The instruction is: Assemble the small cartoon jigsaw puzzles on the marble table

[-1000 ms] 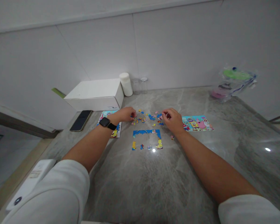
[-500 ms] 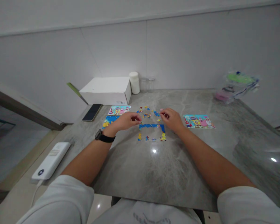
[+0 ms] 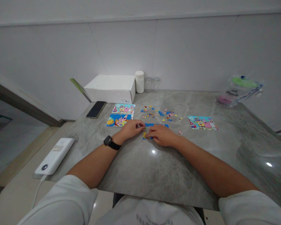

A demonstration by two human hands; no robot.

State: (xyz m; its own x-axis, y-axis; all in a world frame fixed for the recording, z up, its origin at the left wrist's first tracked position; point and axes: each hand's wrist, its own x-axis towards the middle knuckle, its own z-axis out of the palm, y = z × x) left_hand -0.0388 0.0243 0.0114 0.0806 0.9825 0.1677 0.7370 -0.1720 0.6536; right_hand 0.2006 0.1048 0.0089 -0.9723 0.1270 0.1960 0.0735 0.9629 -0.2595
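My left hand [image 3: 133, 128] is closed in a pinch at the left end of a blue joined strip of jigsaw puzzle [image 3: 162, 125]. The small piece at its fingertips is mostly hidden. My right hand [image 3: 163, 135] lies across the puzzle and covers most of it. Its fingertips pinch at a yellow puzzle piece [image 3: 144, 135] just below my left fingertips. Behind my hands, several loose puzzle pieces [image 3: 170, 113] are scattered. One pink piece [image 3: 179, 132] lies apart, to the right of my right hand.
Picture cards lie left [image 3: 118, 120] and right [image 3: 202, 123]. Further left are a phone [image 3: 96, 109] and a white power bank [image 3: 55, 156] with a cable. At the back stand a white box [image 3: 110, 86], a white bottle [image 3: 139, 82], two clear glasses [image 3: 155, 85] and a plastic bag [image 3: 239, 90].
My right hand has moved from the loose pieces down and left onto the puzzle, beside my left hand. The left stays at the puzzle's left end. The view has shifted slightly.
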